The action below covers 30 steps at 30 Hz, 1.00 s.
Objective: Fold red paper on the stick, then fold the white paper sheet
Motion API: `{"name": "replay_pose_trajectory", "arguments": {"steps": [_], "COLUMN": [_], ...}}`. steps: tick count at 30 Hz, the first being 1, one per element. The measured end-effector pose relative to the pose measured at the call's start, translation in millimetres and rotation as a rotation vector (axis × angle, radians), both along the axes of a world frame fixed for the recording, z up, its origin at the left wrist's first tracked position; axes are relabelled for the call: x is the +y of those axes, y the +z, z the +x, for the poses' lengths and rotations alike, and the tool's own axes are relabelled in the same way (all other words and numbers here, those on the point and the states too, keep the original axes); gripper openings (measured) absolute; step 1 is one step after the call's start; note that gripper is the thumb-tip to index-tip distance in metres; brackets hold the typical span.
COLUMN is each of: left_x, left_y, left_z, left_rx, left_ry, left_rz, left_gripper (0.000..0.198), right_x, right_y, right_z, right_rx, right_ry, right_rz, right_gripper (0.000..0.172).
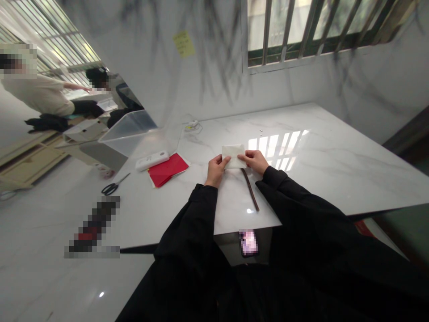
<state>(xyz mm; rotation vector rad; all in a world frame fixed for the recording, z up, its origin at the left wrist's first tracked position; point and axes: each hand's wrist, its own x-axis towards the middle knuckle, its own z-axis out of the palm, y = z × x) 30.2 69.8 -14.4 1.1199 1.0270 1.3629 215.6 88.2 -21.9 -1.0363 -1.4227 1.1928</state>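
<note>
In the head view, both hands are pinching a white paper (233, 153) lying flat on the surface (335, 156). The left hand (217, 170) is closing its grip on the paper's near left corner; the right hand (256, 161) is gripping the near right edge. The paper's long axis is running left to right, its far edge pointing toward the wall. A dark stick (250, 189) is lying just below the right hand, running toward the person. Red paper (167, 170), a white case (152, 160) and scissors (114, 185) are sitting well left of the left hand.
</note>
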Motion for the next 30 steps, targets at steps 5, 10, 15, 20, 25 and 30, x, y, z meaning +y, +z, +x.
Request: {"name": "replay_pose_trajectory", "arguments": {"steps": [5, 10, 15, 20, 25, 30], "left_x": [-1.6, -2.0, -3.7, -3.5, -2.2, -3.0], "left_y": [1.8, 2.2, 4.9, 3.8, 1.5, 2.2], "left_z": [-0.5, -0.1, 0.9, -0.2, -1.9, -1.2], "left_rx": [-0.001, 0.003, -0.020, -0.017, 0.020, 0.045], "left_ry": [0.026, 0.048, 0.044, 0.034, 0.031, 0.024], "left_rz": [-0.071, -0.084, -0.087, -0.059, -0.037, 0.002], "left_gripper": [0.055, 0.060, 0.058, 0.055, 0.053, 0.055], "right_x": [3.2, 3.6, 3.5, 1.8, -0.4, -1.4], "right_y": [-4.5, -3.8, -3.4, -2.1, -0.4, 1.4], "right_z": [0.8, -0.1, -1.5, -2.0, -2.5, -4.5], "right_rx": [0.023, 0.012, 0.020, 0.031, 0.022, -0.011], "right_ry": [0.001, 0.005, -0.001, 0.001, -0.002, 0.031], "right_rz": [-0.016, -0.017, -0.020, -0.017, -0.020, 0.008], "right_gripper": [0.050, 0.053, 0.055, 0.057, 0.058, 0.057]}}
